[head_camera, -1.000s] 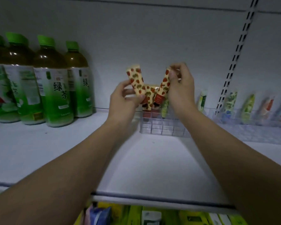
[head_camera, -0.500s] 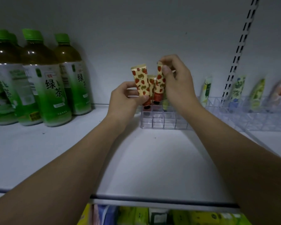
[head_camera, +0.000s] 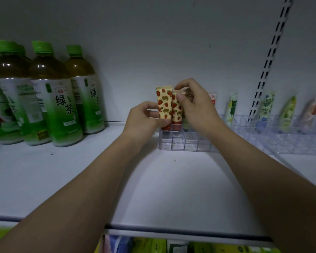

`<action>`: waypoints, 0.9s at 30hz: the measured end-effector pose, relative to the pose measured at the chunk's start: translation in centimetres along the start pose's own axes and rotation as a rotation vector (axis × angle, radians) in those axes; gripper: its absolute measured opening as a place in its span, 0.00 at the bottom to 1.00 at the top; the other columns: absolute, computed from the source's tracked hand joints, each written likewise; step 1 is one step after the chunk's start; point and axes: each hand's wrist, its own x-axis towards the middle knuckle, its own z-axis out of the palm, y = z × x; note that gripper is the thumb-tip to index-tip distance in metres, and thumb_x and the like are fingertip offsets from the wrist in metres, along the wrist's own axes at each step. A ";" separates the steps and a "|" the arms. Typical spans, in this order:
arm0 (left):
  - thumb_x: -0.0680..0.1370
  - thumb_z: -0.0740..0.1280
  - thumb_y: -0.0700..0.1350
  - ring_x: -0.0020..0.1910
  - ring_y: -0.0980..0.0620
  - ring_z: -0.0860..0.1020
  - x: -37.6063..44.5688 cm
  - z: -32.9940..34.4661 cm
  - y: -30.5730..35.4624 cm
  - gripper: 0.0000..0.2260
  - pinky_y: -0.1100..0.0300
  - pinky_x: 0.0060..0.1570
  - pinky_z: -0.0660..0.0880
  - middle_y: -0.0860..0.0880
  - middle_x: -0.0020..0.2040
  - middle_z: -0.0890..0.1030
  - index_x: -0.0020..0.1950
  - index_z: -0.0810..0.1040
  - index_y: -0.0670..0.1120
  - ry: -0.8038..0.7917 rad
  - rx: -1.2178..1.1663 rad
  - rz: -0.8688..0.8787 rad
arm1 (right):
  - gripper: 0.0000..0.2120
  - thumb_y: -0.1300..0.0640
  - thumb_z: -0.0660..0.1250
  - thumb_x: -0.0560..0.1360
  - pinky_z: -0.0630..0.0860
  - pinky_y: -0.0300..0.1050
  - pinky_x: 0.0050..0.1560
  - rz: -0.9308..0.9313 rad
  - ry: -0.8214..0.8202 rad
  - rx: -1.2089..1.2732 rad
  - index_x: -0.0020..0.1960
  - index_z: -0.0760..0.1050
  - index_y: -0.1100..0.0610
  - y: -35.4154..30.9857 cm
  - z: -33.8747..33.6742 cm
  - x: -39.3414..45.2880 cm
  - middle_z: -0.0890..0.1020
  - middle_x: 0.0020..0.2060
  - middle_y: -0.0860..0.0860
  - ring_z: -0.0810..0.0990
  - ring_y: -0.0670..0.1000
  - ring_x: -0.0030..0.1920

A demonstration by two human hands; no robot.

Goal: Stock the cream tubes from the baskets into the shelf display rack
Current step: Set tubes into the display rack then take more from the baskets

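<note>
1. Both tubes have come together and stood up vs 1 s ago: back then they splayed apart in a V above the clear rack (head_camera: 185,143); now they sit side by side, nearly parallel, caps down at the rack's back-left corner.
2. Left hand (head_camera: 144,119) grip: thumb and fingers pinch the lower part of the left strawberry tube (head_camera: 164,105), near its red cap.
3. Right hand (head_camera: 193,105) grip: fingertips pinch the right strawberry tube (head_camera: 176,111) near its top; its crimped end is partly hidden by the fingers.
4. Meaning, as a guess: both tubes look lowered toward the rack's rear cells, so this pair is close to seated. Can't tell if the caps have bottomed out; rack front cells look unfilled.
5. Orientation: long axis of each tube is close to vertical, left one leaning slightly. Flat crimped end up, red cap down into the rack. Printed face toward the camera.
6. Landmark = rack. Green tea bottles (head_camera: 62,99) stand well to the left of it on the same shelf (head_camera: 171,189); more tubes (head_camera: 232,106) stand upright to the right of it in a second clear rack (head_camera: 290,141).
</note>
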 end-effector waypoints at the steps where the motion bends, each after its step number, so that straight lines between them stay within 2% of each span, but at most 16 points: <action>1: 0.71 0.74 0.34 0.44 0.57 0.82 0.0 0.0 0.0 0.16 0.67 0.39 0.77 0.51 0.45 0.83 0.55 0.77 0.47 -0.008 0.007 -0.007 | 0.07 0.56 0.59 0.82 0.82 0.48 0.48 0.011 0.000 -0.009 0.58 0.71 0.50 0.0 0.0 0.0 0.76 0.49 0.43 0.78 0.47 0.52; 7: 0.70 0.74 0.33 0.41 0.58 0.81 -0.1 -0.3 0.2 0.15 0.72 0.31 0.74 0.50 0.44 0.83 0.52 0.77 0.47 -0.035 0.029 -0.052 | 0.06 0.55 0.59 0.82 0.83 0.47 0.46 0.043 -0.018 -0.009 0.58 0.71 0.51 0.0 -0.3 0.0 0.76 0.49 0.44 0.78 0.47 0.51; 12: 0.70 0.75 0.35 0.41 0.56 0.81 -0.1 -0.2 0.0 0.16 0.70 0.33 0.74 0.49 0.43 0.83 0.55 0.77 0.47 -0.057 0.061 -0.059 | 0.05 0.54 0.58 0.82 0.83 0.53 0.47 0.070 -0.063 -0.075 0.56 0.70 0.51 -0.1 -0.5 0.2 0.77 0.54 0.50 0.78 0.52 0.54; 14: 0.71 0.75 0.35 0.42 0.55 0.81 -0.2 -0.2 0.0 0.17 0.68 0.35 0.74 0.50 0.43 0.82 0.55 0.76 0.47 -0.058 0.084 -0.062 | 0.05 0.54 0.57 0.82 0.83 0.54 0.47 0.034 -0.083 -0.156 0.56 0.71 0.51 -0.2 -0.4 0.1 0.78 0.54 0.50 0.78 0.52 0.54; 16: 0.71 0.75 0.36 0.42 0.56 0.81 -0.2 -0.1 -0.1 0.16 0.70 0.33 0.74 0.51 0.43 0.82 0.55 0.76 0.47 -0.060 0.097 -0.062 | 0.05 0.55 0.58 0.82 0.82 0.54 0.49 -0.005 -0.088 -0.201 0.56 0.72 0.50 -0.3 -0.3 0.1 0.78 0.53 0.50 0.78 0.52 0.54; 18: 0.71 0.75 0.37 0.41 0.58 0.80 -0.2 -0.1 -0.1 0.16 0.72 0.29 0.73 0.52 0.44 0.81 0.55 0.76 0.47 -0.059 0.114 -0.060 | 0.06 0.56 0.58 0.82 0.80 0.53 0.54 -0.040 -0.058 -0.236 0.56 0.74 0.51 -0.3 -0.4 0.1 0.76 0.54 0.50 0.76 0.50 0.55; 20: 0.71 0.75 0.38 0.42 0.59 0.79 -0.2 -0.1 0.0 0.15 0.72 0.30 0.72 0.52 0.46 0.80 0.55 0.76 0.47 -0.059 0.134 -0.066 | 0.08 0.58 0.59 0.82 0.78 0.51 0.57 -0.063 -0.009 -0.252 0.55 0.76 0.52 -0.3 -0.6 0.2 0.74 0.53 0.49 0.74 0.49 0.54; 22: 0.73 0.74 0.39 0.42 0.60 0.78 -0.2 -0.1 0.1 0.12 0.71 0.32 0.71 0.52 0.46 0.81 0.53 0.77 0.47 -0.056 0.118 -0.075 | 0.09 0.60 0.59 0.81 0.78 0.51 0.57 -0.070 0.015 -0.251 0.53 0.77 0.52 -0.2 -0.7 0.3 0.75 0.52 0.49 0.75 0.48 0.54; 24: 0.74 0.73 0.42 0.40 0.61 0.78 -0.3 -0.1 0.2 0.08 0.73 0.30 0.71 0.52 0.46 0.81 0.51 0.78 0.46 -0.047 0.089 -0.075 | 0.09 0.60 0.59 0.81 0.78 0.53 0.56 -0.068 0.017 -0.243 0.53 0.77 0.52 -0.2 -0.8 0.3 0.75 0.51 0.49 0.76 0.49 0.53; 27: 0.75 0.72 0.44 0.41 0.59 0.78 -0.2 -0.2 0.1 0.07 0.73 0.30 0.72 0.51 0.47 0.82 0.50 0.78 0.46 -0.030 0.117 -0.051 | 0.09 0.60 0.60 0.81 0.79 0.53 0.54 -0.062 0.032 -0.227 0.53 0.77 0.52 -0.2 -0.7 0.3 0.75 0.51 0.49 0.76 0.50 0.53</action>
